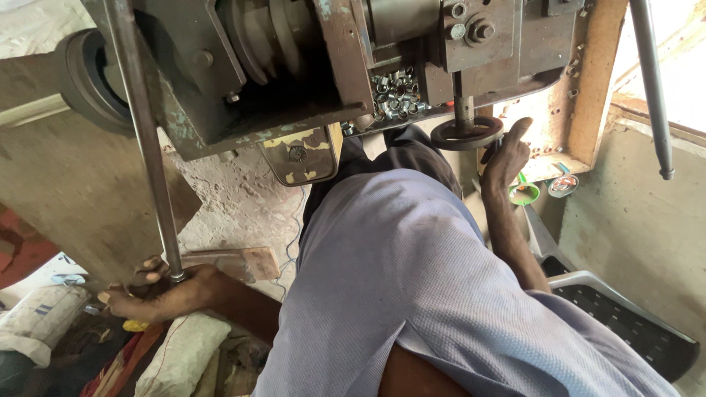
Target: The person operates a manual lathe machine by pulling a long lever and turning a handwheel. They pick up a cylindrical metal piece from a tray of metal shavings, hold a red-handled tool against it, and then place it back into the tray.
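- Long grey metal lever rod (147,140) runs down from the rusty grey metal machine (294,66); our left hand (158,294) is clamped round its lower end.
- Our right hand (506,154) rests against the small dark round handwheel (466,132), fingers loosely apart, gripping nothing we can see.
- Small shiny metal rings (397,92) lie heaped in the machine's tray.
- Our hands are well apart.
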